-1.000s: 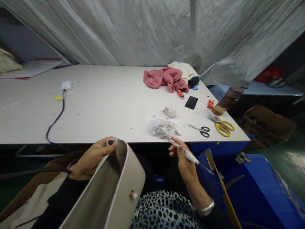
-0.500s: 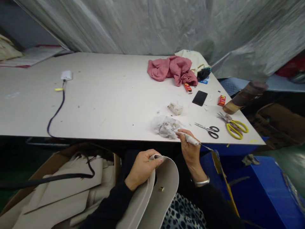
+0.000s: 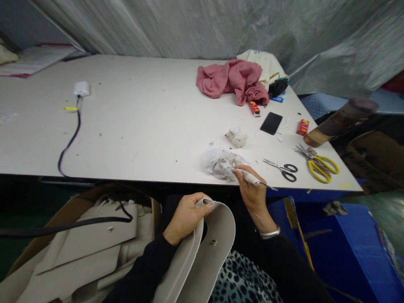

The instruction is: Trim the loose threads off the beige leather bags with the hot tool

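My left hand point(image 3: 188, 214) is closed on the top edge of a beige leather-like piece point(image 3: 217, 235), which bends open over my lap and has a small gold clasp point(image 3: 213, 243). Between the thumb and fingers of my right hand point(image 3: 252, 189) is a thin tool with a white wrapped handle point(image 3: 251, 177). A metal tip sticks out at the tool's right end; its other end reaches the crumpled clear plastic with whitish material point(image 3: 223, 163) at the table's front edge. Behind that lies a second whitish lump point(image 3: 236, 138).
On the white table point(image 3: 142, 113) are black scissors point(image 3: 282, 169), yellow-handled scissors point(image 3: 318, 163), a black phone-like slab point(image 3: 271, 123), a pink cloth point(image 3: 233, 80) and a white adapter point(image 3: 81, 88) with a cable. Beige pieces fill a carton point(image 3: 71, 210) at lower left; blue bins point(image 3: 350, 248) stand at lower right.
The tool in my right hand has tilted, its handle end now nearer the crumpled plastic. My left hand still grips the beige piece. The camera view has shifted slightly.
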A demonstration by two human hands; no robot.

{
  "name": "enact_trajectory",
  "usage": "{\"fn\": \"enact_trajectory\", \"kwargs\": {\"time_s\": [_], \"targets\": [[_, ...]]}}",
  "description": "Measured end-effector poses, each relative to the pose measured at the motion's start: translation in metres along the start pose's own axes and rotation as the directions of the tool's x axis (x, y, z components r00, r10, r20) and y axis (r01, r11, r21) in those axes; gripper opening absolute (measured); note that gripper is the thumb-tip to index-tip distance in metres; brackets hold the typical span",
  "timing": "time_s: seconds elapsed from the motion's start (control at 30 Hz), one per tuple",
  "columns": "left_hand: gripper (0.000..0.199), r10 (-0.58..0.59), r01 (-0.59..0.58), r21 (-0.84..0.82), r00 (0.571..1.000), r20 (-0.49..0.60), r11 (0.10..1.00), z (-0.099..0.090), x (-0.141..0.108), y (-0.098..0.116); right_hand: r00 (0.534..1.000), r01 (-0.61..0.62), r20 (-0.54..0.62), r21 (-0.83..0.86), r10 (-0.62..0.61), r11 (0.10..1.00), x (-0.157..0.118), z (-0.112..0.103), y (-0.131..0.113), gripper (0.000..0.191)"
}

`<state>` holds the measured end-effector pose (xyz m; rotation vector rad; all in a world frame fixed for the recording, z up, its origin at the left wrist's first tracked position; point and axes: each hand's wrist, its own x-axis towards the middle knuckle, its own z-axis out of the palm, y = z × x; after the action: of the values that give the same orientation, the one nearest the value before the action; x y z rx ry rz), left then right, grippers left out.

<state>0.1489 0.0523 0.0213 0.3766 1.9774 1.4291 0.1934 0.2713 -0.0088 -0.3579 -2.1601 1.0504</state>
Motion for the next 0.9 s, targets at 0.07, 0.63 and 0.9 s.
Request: {"fn": "enact_trajectory", "kwargs": {"time_s": [0.07, 0.63, 0.9], "targets": [[0.019, -0.001, 0.001, 0.002, 1.000, 0.002, 1.000, 0.000, 0.001, 0.000, 1.000, 0.018, 0.020, -0.033, -0.017, 0.999, 0.002, 0.001, 0.001, 0.030], [0.020, -0.051, 0.057, -0.075, 0.995, 0.089, 0.996, 0.005, 0.002, -0.005, 0.866, -0.479, 0.386, 0.459, 0.318, 0.748, -0.051, -0.018, -0.033, 0.032], [0.020, -0.029, 0.037, -0.071, 0.994, 0.104, 0.997, 0.008, -0.004, -0.003, 0.850, -0.477, 0.444, 0.416, 0.284, 0.774, -0.058, -0.021, -0.028, 0.033]]}}
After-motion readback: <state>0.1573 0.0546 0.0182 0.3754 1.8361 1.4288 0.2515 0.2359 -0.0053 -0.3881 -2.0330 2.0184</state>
